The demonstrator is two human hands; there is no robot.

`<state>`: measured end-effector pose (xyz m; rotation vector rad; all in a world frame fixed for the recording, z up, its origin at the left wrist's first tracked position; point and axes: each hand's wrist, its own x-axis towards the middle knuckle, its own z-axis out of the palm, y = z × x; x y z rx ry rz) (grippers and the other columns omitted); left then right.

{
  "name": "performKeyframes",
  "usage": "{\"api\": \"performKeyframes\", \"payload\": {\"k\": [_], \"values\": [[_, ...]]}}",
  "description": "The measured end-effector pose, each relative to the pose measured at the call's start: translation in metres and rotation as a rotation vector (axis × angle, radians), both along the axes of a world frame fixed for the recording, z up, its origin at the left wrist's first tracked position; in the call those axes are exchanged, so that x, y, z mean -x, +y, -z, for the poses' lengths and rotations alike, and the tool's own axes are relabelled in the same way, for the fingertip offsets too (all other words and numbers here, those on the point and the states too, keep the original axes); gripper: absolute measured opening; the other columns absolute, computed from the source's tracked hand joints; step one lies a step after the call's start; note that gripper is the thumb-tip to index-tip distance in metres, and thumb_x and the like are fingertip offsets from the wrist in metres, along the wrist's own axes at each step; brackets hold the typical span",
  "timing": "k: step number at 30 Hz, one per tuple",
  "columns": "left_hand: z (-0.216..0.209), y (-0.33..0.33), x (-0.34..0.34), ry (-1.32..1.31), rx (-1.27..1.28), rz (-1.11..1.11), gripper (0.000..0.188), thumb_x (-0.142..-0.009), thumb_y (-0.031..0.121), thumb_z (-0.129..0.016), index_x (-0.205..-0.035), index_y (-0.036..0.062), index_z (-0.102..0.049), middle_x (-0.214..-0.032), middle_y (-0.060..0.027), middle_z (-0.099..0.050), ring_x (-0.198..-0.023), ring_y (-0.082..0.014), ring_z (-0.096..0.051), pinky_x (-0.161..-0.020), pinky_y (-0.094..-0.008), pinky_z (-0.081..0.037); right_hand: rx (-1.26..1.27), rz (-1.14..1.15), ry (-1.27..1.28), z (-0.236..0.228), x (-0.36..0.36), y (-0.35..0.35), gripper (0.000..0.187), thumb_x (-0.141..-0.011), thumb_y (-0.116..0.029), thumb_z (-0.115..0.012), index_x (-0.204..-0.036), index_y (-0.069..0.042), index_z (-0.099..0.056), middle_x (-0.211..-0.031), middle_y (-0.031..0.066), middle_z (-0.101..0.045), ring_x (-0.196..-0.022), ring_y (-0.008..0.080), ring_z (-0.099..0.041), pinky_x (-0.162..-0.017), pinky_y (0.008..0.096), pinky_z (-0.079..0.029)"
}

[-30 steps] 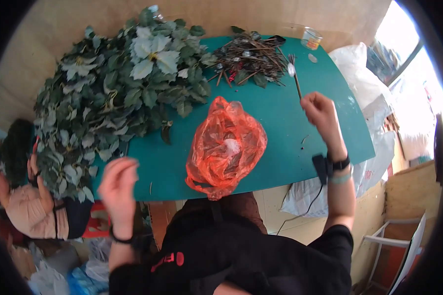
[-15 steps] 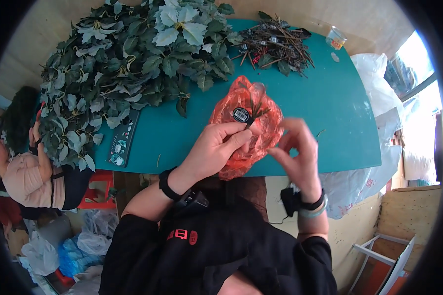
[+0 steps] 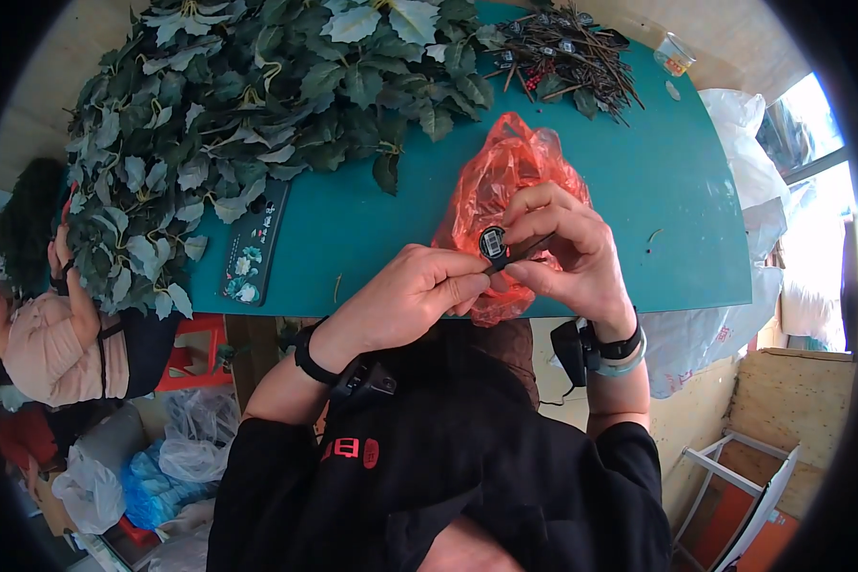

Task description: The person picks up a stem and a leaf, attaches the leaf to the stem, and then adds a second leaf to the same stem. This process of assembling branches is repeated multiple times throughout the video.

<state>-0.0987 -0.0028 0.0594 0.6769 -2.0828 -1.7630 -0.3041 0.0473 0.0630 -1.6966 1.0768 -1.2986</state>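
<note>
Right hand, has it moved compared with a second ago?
Yes. Against the green table, the right hand has moved left and closer to the near edge, and is now over the red plastic bag.

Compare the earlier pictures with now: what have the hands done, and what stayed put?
The left hand moved right, from left of the red bag to its near end, and took hold of a stem with a round black label. The right hand came in from the right and now pinches that stem too. The red bag, leaf pile and twig pile stayed on the green table.
</note>
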Motion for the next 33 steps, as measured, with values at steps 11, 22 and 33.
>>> {"api": "performKeyframes", "payload": {"k": [11, 22, 33], "values": [[0.020, -0.005, -0.008, 0.185, -0.394, 0.169, 0.023, -0.095, 0.014, -0.049, -0.095, -0.0022, -0.065, -0.063, 0.0008, -0.050, -0.060, -0.0070, -0.043, -0.057, -0.0221, -0.034, -0.150, 0.012, -0.309, 0.016, -0.018, 0.011, 0.019, -0.073, -0.005, -0.069, -0.089, 0.000, -0.061, -0.087, 0.0093, -0.058, -0.074, 0.0127, -0.055, -0.098, 0.0354, -0.035], [0.015, 0.003, 0.001, 0.192, -0.390, 0.127, 0.023, -0.096, 0.015, -0.050, -0.083, -0.0011, -0.060, -0.064, 0.0014, -0.051, -0.062, -0.0064, -0.046, -0.061, -0.0218, -0.039, -0.196, -0.022, -0.788, 0.029, -0.027, 0.022, 0.007, -0.083, 0.003, -0.057, -0.090, 0.003, -0.054, -0.092, 0.0098, -0.054, -0.068, 0.0112, -0.055, -0.056, 0.0207, -0.044], [0.004, -0.070, -0.029, -0.159, 0.856, -0.472, 0.018, -0.086, 0.010, -0.060, -0.102, 0.0050, -0.066, -0.093, -0.0087, -0.064, -0.076, -0.0222, -0.060, -0.067, -0.0279, -0.047, -0.283, 0.295, 0.275, -0.051, 0.036, 0.039, 0.007, -0.076, 0.005, -0.060, -0.075, 0.003, -0.054, -0.072, 0.0031, -0.054, -0.063, 0.0086, -0.051, -0.055, 0.0230, -0.042]]}}
